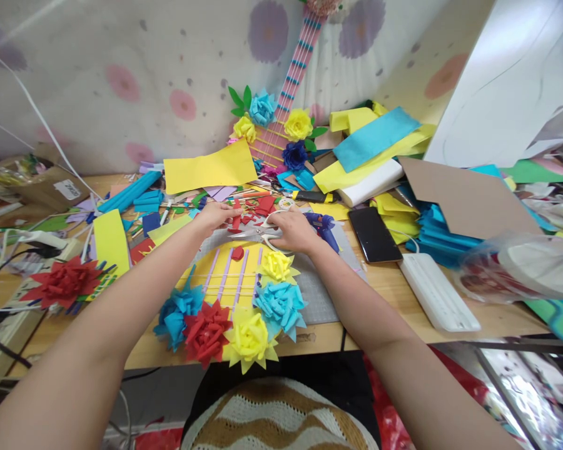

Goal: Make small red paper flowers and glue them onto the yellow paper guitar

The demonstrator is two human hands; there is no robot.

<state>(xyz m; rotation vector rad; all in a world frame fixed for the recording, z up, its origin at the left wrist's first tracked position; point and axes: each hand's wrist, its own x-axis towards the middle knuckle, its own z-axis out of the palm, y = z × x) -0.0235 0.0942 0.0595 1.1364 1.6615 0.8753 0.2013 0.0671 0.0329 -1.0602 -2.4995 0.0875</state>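
Observation:
My right hand (291, 230) is closed on the handles of white-handled scissors (248, 235), whose blades point left. My left hand (214, 219) pinches a strip of red paper (237, 215) just beyond the scissor tips. Loose red paper pieces (263, 206) lie between and behind the hands. Closer to me is a yellow paper guitar body (228, 269) with purple strips and thin strings. Along its near edge sit a red paper flower (207, 333), a yellow paper flower (250, 339) and blue ones (281, 306). A blue glue gun (326, 230) rests right of my right hand.
A pink paper guitar (281, 119) leans against the back curtain. To the right lie a black phone (374, 234), a white power strip (438, 292) and brown cardboard (464, 194). Another red flower (65, 281) lies at left, near a socket strip with cables. Coloured paper covers the table's back.

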